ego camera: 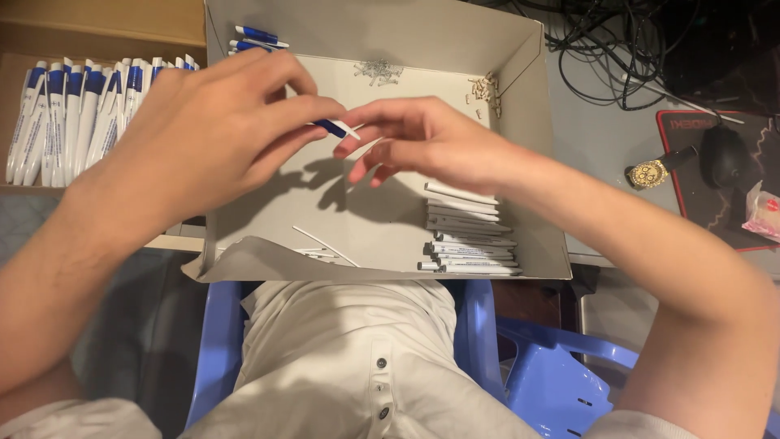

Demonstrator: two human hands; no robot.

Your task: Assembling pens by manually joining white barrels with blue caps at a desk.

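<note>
On my lap sits the grey box (244, 203), stacked white barrels (469, 244) close for grabbing. Above it my left hand (211, 130) pinches a blue pen piece (331, 128) steady while my right hand (422, 142) fingers narrow onto its tip. Beyond, finished pens (73, 114) lie lined up.

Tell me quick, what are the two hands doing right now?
Left hand: closed, pinching a blue and white pen part over the grey box.
Right hand: fingers curled at the part's white tip; whether it grips cannot be told.
</note>
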